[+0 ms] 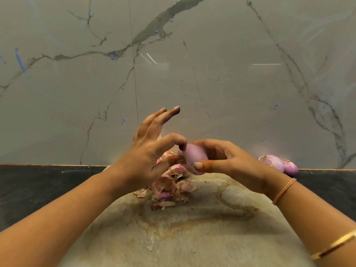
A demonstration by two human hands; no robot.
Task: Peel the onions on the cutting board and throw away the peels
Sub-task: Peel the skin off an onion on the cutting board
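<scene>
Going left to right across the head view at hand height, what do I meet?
Left hand → held onion → right hand → larger loose onion → smaller loose onion.

A pale grey-beige stone wall (221, 89) fills the far side of the scene, glossy and crossed by dark grey veins (154, 24) that branch from the upper middle down to the left and right. A thin vertical seam (134, 74) runs down the wall left of centre. Small blue marks (113, 56) dot the surface here and there. Thin white streaks of reflected light (266, 64) lie across the middle of the wall. Below it, a dark, nearly black counter (38, 185) stretches left and right, with a narrow golden line (48, 165) where it meets the wall.
</scene>
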